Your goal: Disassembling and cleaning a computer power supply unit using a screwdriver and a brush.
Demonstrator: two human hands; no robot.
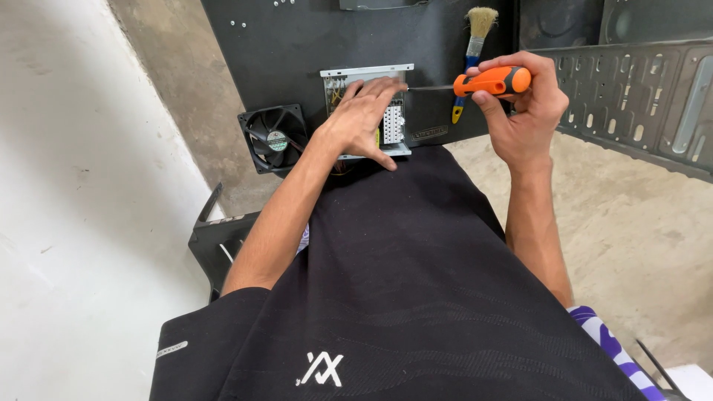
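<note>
My right hand (523, 111) is wrapped tight around the orange handle of the screwdriver (492, 81), fingers curled over the top and thumb underneath, with the thin shaft running level to the left until its tip meets the right side of the grey metal power supply box (368, 111). My left hand (362, 119) lies flat on that box with fingers spread, pinning it down rather than gripping anything.

To do this well, I judge I should keep the shaft straight in line with the screw, push inward as I turn, and keep the left palm bearing down so the box does not twist.

The box is an open, pale metal case with a perforated white face on its right half and yellow wires showing at its upper left. It rests on the black panel (297, 52), just beyond my black shirt (401, 282).

Left of the box, close by, a black cooling fan (272, 138) leans at the panel's edge. Right of the box, past the screwdriver, a paintbrush (475, 44) with a blue and yellow handle lies on the panel. Further right of the box sits a dark slotted metal case panel (631, 96) on the concrete floor (631, 223).
</note>
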